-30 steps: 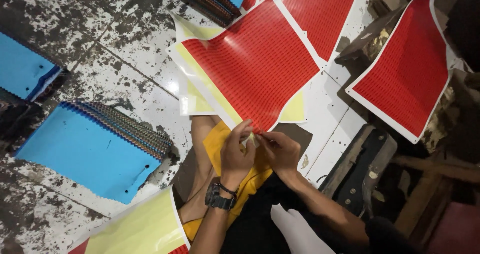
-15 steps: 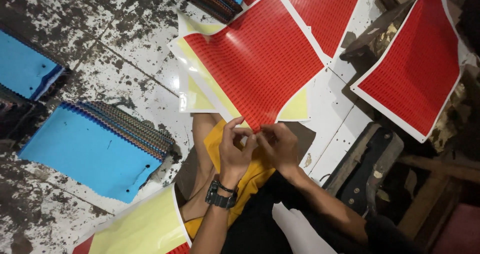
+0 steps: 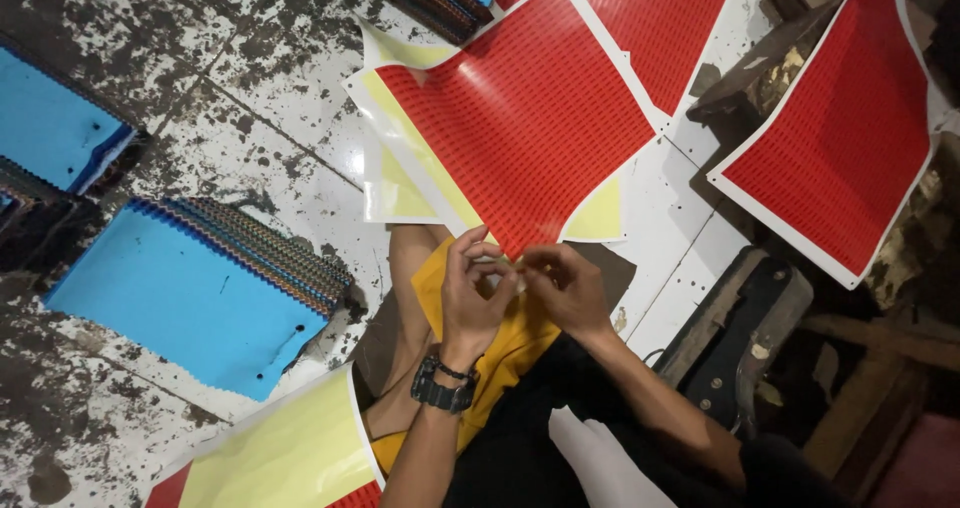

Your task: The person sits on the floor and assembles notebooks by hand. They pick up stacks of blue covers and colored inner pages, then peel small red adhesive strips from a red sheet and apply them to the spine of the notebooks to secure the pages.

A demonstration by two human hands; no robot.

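My left hand point(image 3: 470, 293), with a black watch on its wrist, and my right hand point(image 3: 568, 290) meet fingertip to fingertip over my lap. Both pinch the lower corner of a big red sticker sheet point(image 3: 520, 118) with a white border. The sheet lies on yellow backing paper point(image 3: 400, 193) on the floor. Whether a small peeled piece sits between the fingers is too small to tell. A yellow cloth point(image 3: 500, 353) lies under my hands.
A stack of blue-covered spiral notebooks point(image 3: 190, 303) is at the left and another blue stack point(image 3: 55, 128) lies farther left. More red sheets point(image 3: 840, 138) lie at the right and top point(image 3: 660, 18). A yellow sheet point(image 3: 280, 458) is at the bottom. A dark wooden block point(image 3: 740, 348) is by my right arm.
My hands have closed in on each other and shifted slightly up to the red sheet's corner. The whitish scrap seen between my fingers a second ago no longer shows.
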